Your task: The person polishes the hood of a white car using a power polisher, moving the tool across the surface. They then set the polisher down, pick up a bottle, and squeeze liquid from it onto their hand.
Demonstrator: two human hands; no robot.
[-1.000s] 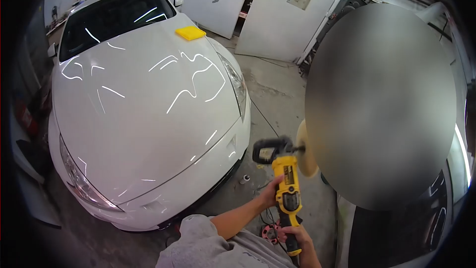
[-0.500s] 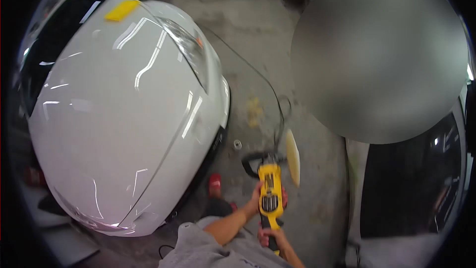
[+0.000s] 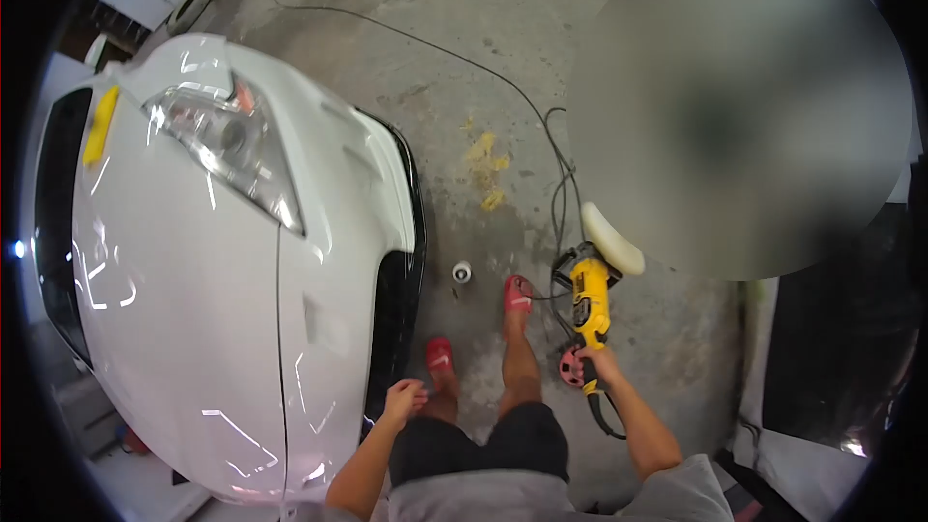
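Note:
My right hand (image 3: 600,364) grips the rear handle of a yellow and black polisher (image 3: 591,302), held out to my right above the floor. The polisher's pale round pad (image 3: 613,240) is turned on edge, facing up and right. Its cord leaves the handle's end in a loop. My left hand (image 3: 406,399) is off the tool, in front of my left thigh, its fingers curled in loosely with nothing visible in them. Beside that hand is the front bumper of a white car (image 3: 184,329).
A small bottle (image 3: 462,273) stands on the concrete floor near my red shoes (image 3: 518,294). A black cable (image 3: 425,42) runs across the floor to the tool. Yellow tape (image 3: 101,126) lies on the hood. A red round pad (image 3: 571,367) is under my right hand. Grey blur covers the upper right.
My left hand has let go of the polisher's body and moved left. My right hand has carried the polisher to the right, and the view has turned further down.

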